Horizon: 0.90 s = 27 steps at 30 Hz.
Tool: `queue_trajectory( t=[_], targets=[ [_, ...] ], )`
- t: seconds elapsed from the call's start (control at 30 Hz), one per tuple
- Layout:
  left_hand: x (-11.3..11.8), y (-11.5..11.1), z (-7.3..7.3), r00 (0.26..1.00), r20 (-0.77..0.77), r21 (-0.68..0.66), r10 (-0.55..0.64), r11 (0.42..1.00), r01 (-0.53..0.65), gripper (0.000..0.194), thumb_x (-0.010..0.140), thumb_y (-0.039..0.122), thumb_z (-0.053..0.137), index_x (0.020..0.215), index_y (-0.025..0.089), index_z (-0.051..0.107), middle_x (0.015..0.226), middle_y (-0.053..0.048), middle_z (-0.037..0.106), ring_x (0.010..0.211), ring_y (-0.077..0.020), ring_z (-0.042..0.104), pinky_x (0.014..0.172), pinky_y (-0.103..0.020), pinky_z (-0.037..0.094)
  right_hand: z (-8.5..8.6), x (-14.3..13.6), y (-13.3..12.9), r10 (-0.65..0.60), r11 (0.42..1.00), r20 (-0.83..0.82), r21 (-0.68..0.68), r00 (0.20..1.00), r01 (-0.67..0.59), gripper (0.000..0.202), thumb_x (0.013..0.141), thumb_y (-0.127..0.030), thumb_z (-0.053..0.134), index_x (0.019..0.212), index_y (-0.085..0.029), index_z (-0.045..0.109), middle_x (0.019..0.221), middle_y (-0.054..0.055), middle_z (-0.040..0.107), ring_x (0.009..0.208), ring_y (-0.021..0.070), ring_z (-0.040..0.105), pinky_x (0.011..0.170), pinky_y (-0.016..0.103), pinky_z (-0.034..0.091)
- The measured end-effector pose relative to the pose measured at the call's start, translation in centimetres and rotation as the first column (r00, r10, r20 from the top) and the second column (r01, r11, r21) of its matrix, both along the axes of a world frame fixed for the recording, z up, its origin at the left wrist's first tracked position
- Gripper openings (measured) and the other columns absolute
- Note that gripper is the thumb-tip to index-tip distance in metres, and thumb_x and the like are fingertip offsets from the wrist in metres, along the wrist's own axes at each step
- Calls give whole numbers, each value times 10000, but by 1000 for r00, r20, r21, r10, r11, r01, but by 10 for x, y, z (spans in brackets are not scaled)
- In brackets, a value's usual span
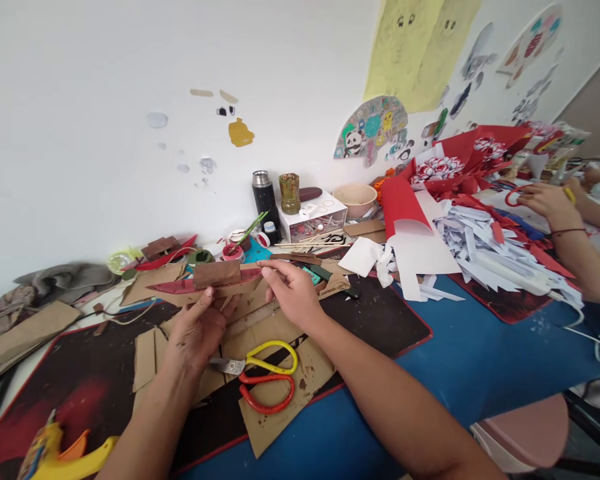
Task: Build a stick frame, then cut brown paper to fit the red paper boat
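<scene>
A small cardboard boat, dark red along its side with a brown block on top, is held up over the cardboard pieces. My left hand grips it from below, the thumb on its near side. At the boat's right tip, the thumb and forefinger of my right hand pinch together on the end. Below the hands, scissors with one yellow and one red handle lie on brown cardboard, blades toward my left wrist. A yellow glue gun rests at the lower left.
Along the wall stand a black thermos, a green jar, a white box and a beige bowl. White paper strips and red paper are heaped at right. Another person's hand holds something red there.
</scene>
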<state>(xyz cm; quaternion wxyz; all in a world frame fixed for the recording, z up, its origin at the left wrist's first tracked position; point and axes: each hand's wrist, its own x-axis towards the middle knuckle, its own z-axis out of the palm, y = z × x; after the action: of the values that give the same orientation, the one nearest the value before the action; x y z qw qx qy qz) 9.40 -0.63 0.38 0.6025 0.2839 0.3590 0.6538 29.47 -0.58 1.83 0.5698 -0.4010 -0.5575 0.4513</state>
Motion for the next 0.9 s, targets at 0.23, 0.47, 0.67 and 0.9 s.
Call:
queue_trajectory(
  t=[0.23,0.47,0.67,0.9],
  targets=[
    [-4,3,-6,998,62,0,14,1000,-14,328,699,300,1028,948,277,817,1015,3,882,1061,-242,803,1090,-473,608,-3,0,0,-22,999,32,-22,999,22,448,1031,-578,653,1239,-213,807,651,-1,665,591,191,658,577,293,482],
    [-3,2,-5,1000,28,40,14,999,-15,414,717,353,1030,1072,305,822,1071,6,882,1122,-242,793,1077,-445,596,-7,-1,2,-26,1000,49,-7,998,27,427,1021,-555,654,1201,-199,806,676,-3,664,590,178,661,578,280,480],
    [-1,0,-4,998,52,43,29,999,-32,382,722,322,1028,1038,288,817,1107,6,877,1123,-229,788,1079,-423,600,-7,-1,1,-16,1000,54,-1,998,17,406,1021,-527,654,1203,-197,806,710,5,679,584,171,659,564,275,465],
    [0,1,-4,997,62,13,50,999,-51,431,700,325,1041,1070,293,820,1109,-11,878,1147,-253,787,1102,-462,596,-6,0,0,-7,1000,75,-9,997,8,431,1018,-543,656,1217,-190,803,718,5,670,571,165,642,553,274,461]
  ],
)
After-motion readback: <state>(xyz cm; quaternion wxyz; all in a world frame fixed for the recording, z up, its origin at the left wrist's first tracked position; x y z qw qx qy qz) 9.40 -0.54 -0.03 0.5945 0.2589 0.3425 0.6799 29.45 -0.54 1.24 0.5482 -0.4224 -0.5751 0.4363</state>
